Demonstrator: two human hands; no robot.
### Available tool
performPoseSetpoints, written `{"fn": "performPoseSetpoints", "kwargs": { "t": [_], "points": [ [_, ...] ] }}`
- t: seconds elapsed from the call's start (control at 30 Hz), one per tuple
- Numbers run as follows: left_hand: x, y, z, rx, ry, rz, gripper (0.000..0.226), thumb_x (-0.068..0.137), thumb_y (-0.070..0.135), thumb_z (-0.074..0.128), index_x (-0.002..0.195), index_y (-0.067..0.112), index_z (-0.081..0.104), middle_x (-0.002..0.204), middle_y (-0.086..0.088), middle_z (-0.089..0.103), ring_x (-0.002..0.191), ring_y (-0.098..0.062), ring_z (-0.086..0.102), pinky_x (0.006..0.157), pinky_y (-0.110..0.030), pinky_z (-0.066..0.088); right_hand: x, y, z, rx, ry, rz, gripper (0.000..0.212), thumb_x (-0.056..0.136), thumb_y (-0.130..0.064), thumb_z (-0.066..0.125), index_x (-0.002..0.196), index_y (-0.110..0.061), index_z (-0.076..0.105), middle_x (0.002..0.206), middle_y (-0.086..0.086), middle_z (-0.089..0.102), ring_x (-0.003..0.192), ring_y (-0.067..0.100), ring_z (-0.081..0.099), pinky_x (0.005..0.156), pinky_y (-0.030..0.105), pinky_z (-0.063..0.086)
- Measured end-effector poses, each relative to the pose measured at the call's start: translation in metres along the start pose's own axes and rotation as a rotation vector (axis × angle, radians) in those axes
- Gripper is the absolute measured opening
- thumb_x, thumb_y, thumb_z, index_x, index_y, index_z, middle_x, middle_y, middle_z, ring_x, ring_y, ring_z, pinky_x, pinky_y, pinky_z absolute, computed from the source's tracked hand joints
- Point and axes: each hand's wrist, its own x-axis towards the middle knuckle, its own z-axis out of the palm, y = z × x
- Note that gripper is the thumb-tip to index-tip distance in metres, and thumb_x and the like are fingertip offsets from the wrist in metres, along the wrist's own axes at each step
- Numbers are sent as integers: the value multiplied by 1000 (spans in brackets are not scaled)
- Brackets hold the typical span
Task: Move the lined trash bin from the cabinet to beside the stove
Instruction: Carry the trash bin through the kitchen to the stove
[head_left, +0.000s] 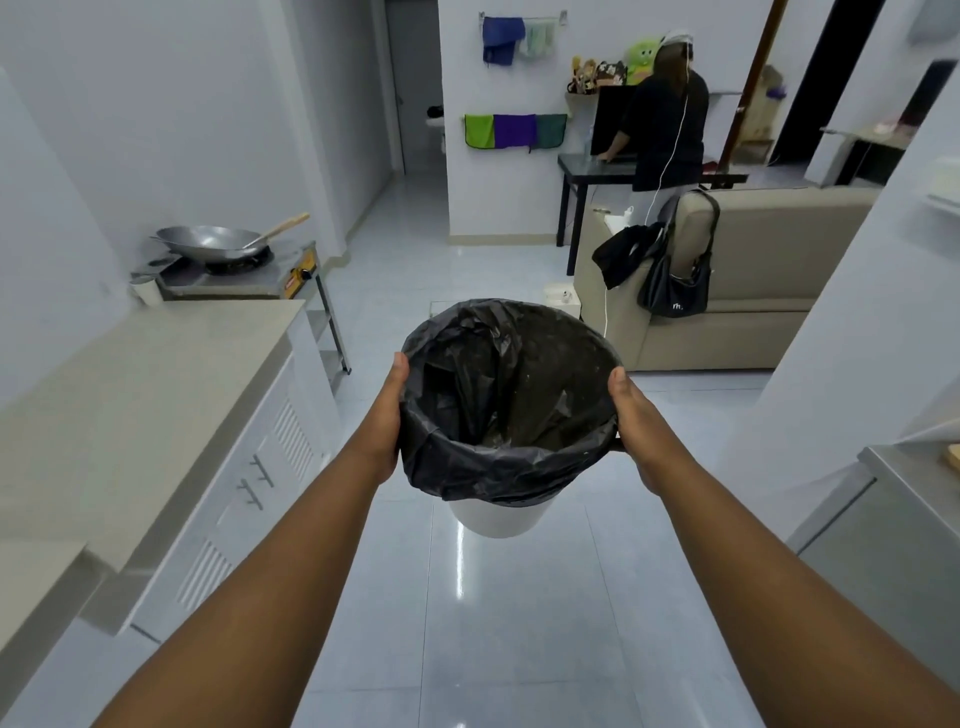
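We reach both bare arms forward, nearly straight, rising from the lower corners toward the frame's centre. Our left hand (387, 415) is pressed flat at 9 o'clock on the bin (509, 415), thumb up along the rim, fingers hidden behind the side. Our right hand (636, 415) mirrors it at 3 o'clock, thumb on the rim, palm inward. Both wrists are straight, and between them the hands hold the bin off the floor.

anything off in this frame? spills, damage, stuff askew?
Nothing stands out. The trash bin is held upright off the floor between the left hand and right hand, its black liner folded over the rim and empty. The floor shows no spill; the wok sits on the stove.
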Motion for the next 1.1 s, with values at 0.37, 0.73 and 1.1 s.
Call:
{"fn": "performPoseSetpoints", "kwargs": {
  "t": [0.37,0.73,1.1],
  "points": [
    [180,11,3,55,81,-15,77,80,78,34,139,31,51,133,1,60,125,-21,54,111,-45,37,196,-8,-12,20,-82,-37,89,75,-83,29,148,-32,36,147,1,49,128,24,51,103,46,46],
    [358,34,31,76,165,-23,74,77,77,34,133,33,51,115,11,62,110,-15,57,97,-34,41,389,-43,-48,-36,-139,-65,87,78,-80,26,151,-32,30,150,3,44,134,26,46,105,41,41],
    [517,44,2,32,132,-11,67,74,80,36,123,40,56,121,9,64,115,-16,57,103,-38,41,546,-60,-29,-47,-156,-47,102,67,-90,29,150,-31,33,149,3,47,132,26,48,108,46,41]
  ]
}}
